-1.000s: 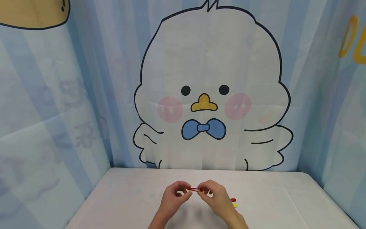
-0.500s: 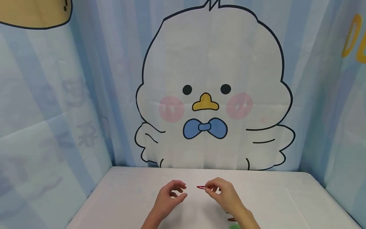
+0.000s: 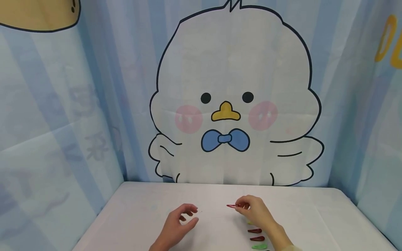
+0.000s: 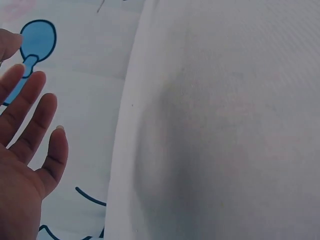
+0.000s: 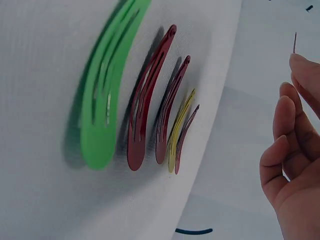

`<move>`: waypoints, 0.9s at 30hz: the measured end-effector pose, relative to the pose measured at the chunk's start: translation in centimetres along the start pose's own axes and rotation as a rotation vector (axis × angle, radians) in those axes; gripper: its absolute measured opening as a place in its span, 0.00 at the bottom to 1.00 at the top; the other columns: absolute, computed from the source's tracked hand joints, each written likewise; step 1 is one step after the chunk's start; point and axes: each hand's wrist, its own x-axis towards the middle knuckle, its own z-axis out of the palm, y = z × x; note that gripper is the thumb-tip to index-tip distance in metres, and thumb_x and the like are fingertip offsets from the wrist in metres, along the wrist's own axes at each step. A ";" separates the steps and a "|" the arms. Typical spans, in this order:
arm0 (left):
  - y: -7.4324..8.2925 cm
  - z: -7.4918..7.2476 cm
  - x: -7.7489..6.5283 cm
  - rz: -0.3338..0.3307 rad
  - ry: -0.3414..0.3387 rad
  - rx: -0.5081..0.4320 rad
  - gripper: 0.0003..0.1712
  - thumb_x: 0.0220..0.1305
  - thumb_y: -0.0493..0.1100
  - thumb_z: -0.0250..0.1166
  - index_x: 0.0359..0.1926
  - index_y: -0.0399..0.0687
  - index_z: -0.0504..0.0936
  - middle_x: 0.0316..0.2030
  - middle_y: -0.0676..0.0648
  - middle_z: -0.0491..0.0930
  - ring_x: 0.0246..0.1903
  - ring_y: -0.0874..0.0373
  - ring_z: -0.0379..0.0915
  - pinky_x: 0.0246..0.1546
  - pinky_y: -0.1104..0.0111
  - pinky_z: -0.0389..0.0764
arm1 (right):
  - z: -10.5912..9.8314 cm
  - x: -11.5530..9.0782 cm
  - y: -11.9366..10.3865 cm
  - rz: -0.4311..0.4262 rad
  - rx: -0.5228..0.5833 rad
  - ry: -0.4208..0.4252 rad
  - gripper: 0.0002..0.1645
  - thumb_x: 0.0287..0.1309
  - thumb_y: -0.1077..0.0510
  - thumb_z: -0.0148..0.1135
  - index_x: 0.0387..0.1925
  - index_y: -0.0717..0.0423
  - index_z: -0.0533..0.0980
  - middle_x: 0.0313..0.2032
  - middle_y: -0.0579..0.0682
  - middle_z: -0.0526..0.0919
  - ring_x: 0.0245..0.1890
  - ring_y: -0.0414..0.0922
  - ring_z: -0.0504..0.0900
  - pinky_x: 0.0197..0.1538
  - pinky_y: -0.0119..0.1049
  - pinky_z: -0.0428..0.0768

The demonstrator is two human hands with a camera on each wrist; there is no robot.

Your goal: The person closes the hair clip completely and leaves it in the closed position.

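My right hand pinches a red snap hair clip between thumb and fingertips, above the table. In the right wrist view the same hair clip shows edge-on as a thin line past the fingertips of the right hand. Below that hand several more snap clips lie in a row: a green clip, two dark red clips beside it, a yellow clip and another red clip at the far end. My left hand hovers with fingers apart and holds nothing; its palm shows in the left wrist view.
A white-covered table spans the front. Behind it hangs a cloth backdrop with a cartoon chick, and blue striped side cloths stand left and right. The row of clips runs toward the near edge under the right forearm.
The left hand has let go of the red hair clip and drawn back left and nearer. The right hand has carried the clip to the right, and more of the row now shows.
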 end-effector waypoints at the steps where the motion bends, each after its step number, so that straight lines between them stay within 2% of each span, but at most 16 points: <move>1: -0.1 -0.1 -0.2 0.005 0.001 0.014 0.15 0.65 0.43 0.70 0.50 0.44 0.81 0.44 0.48 0.83 0.44 0.48 0.77 0.41 0.59 0.77 | 0.0 0.0 0.1 0.005 -0.003 -0.011 0.06 0.54 0.61 0.75 0.32 0.50 0.84 0.28 0.36 0.78 0.28 0.35 0.72 0.32 0.32 0.74; 7: -0.6 -1.1 -1.5 -0.006 -0.004 0.089 0.17 0.63 0.44 0.71 0.51 0.43 0.81 0.45 0.48 0.82 0.45 0.48 0.75 0.41 0.57 0.76 | 0.4 0.2 0.5 0.023 -0.055 -0.054 0.07 0.53 0.59 0.76 0.29 0.48 0.83 0.27 0.38 0.78 0.27 0.36 0.72 0.31 0.33 0.72; 13: -0.8 -2.0 -2.4 0.003 -0.007 0.164 0.19 0.63 0.46 0.72 0.51 0.44 0.81 0.45 0.51 0.82 0.44 0.50 0.74 0.42 0.53 0.77 | 0.7 0.5 1.0 0.096 -0.101 -0.129 0.07 0.53 0.61 0.75 0.29 0.49 0.82 0.25 0.41 0.75 0.27 0.40 0.71 0.32 0.36 0.70; 18: -0.6 -2.6 -2.9 0.036 0.010 0.262 0.19 0.62 0.46 0.73 0.51 0.44 0.82 0.47 0.50 0.82 0.45 0.50 0.75 0.45 0.51 0.79 | 0.9 0.6 1.1 0.165 -0.165 -0.185 0.08 0.52 0.61 0.76 0.27 0.49 0.81 0.23 0.42 0.73 0.26 0.42 0.69 0.31 0.38 0.70; 21: -0.4 -3.0 -3.1 0.036 0.020 0.325 0.19 0.62 0.47 0.72 0.52 0.45 0.82 0.48 0.50 0.82 0.47 0.49 0.76 0.48 0.50 0.79 | 1.0 0.5 1.1 0.162 -0.177 -0.194 0.09 0.50 0.63 0.76 0.26 0.50 0.82 0.23 0.43 0.73 0.25 0.42 0.70 0.31 0.38 0.70; 27: -0.3 -3.5 -3.6 0.060 0.095 0.471 0.20 0.59 0.49 0.75 0.50 0.50 0.83 0.48 0.53 0.82 0.50 0.50 0.76 0.49 0.46 0.76 | 1.2 0.5 1.5 0.175 -0.165 -0.217 0.08 0.51 0.64 0.75 0.28 0.50 0.82 0.23 0.43 0.73 0.25 0.42 0.69 0.30 0.38 0.69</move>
